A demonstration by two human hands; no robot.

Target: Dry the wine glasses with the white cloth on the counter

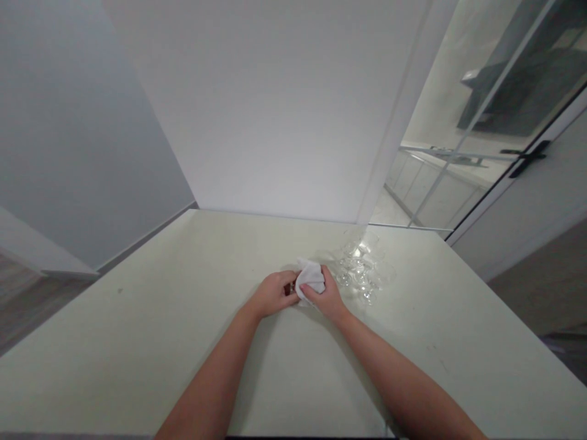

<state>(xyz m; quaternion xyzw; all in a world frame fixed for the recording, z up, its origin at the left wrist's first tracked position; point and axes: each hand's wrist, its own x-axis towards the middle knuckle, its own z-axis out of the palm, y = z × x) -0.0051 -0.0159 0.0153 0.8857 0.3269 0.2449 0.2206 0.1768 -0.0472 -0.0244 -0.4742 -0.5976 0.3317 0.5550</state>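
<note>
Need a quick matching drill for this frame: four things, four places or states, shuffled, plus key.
Things:
1. white cloth
2. left hand
3. clear glasses
4. black door handle

Places or states:
A. standing on the table, just right of the hands
B. on the door at far right
C. bunched in the right hand
D. closed around something small and dark, touching the cloth

Pairs: 1-C, 2-D, 3-A, 4-B
</note>
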